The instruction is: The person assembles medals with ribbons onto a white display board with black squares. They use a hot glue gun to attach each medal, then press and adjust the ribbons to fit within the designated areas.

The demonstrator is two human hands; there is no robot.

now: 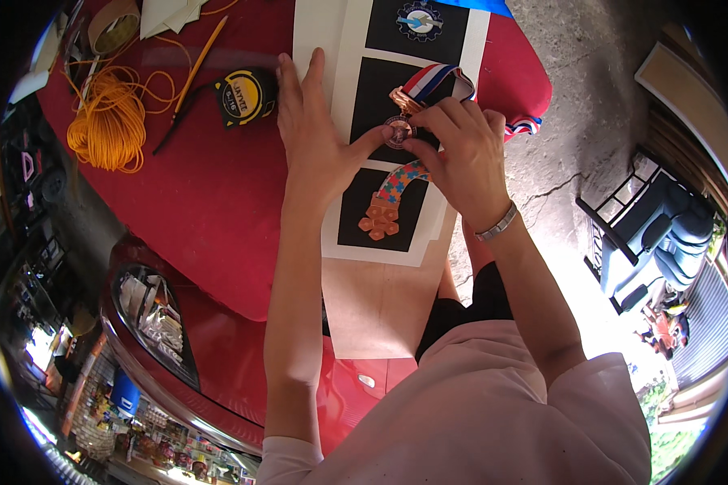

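My right hand (467,158) pinches the rim of a round bronze medal (399,133) between thumb and fingers. The medal lies over the middle black rectangle (370,85) on a long white board, with a red, white and blue ribbon (438,77) looping above it. With its fingers spread along the board's left side, my left hand (311,133) touches the medal with its thumb tip. Below lies a copper-coloured flower-shaped medal (380,218) on a puzzle-patterned ribbon (398,182). A gear-shaped badge (419,22) rests on the top black rectangle.
The board lies on a red car's surface (210,218). To the left are a black-and-yellow tape measure (245,97), a yellow pencil (200,65), a bundle of orange cord (109,121) and a tape roll (113,28). A wooden panel (384,303) sits under the board's near end.
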